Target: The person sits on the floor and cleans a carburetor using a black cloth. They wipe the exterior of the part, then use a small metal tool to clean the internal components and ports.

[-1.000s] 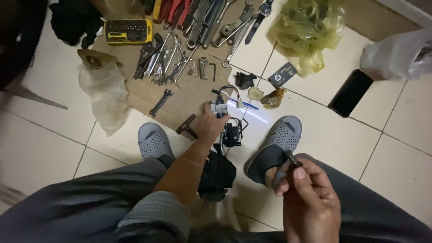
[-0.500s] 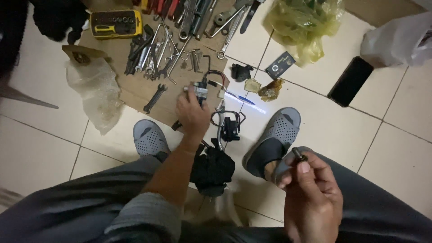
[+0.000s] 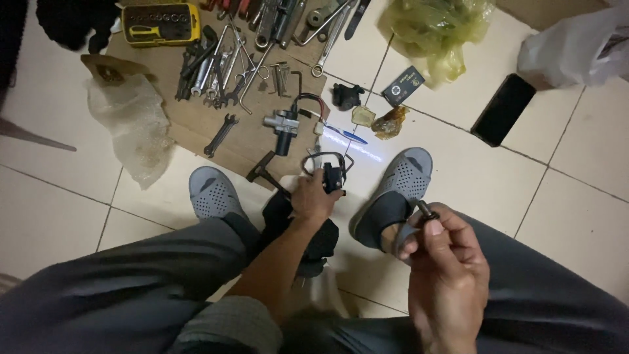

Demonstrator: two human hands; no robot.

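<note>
Two hands were seen. The left hand [image 3: 313,196] was reached down to the tiled floor [image 3: 59,196] between two grey slippers [image 3: 211,191] and was closed around a small black part with looped wires [image 3: 332,172], which lay just beside the cardboard sheet [image 3: 196,124]. The right hand [image 3: 440,262] was raised nearer the camera, and one short dark cylindrical piece [image 3: 426,210] was pinched at its fingertips, its long axis tilted up and to the left, towards the right slipper. On the cardboard one grey lock cylinder [image 3: 283,124] was laid with its long axis running away from the person. One yellow bit case [image 3: 160,25], one black phone [image 3: 503,109] and many loose wrenches [image 3: 223,65], too many to be counted, were noted.
</note>
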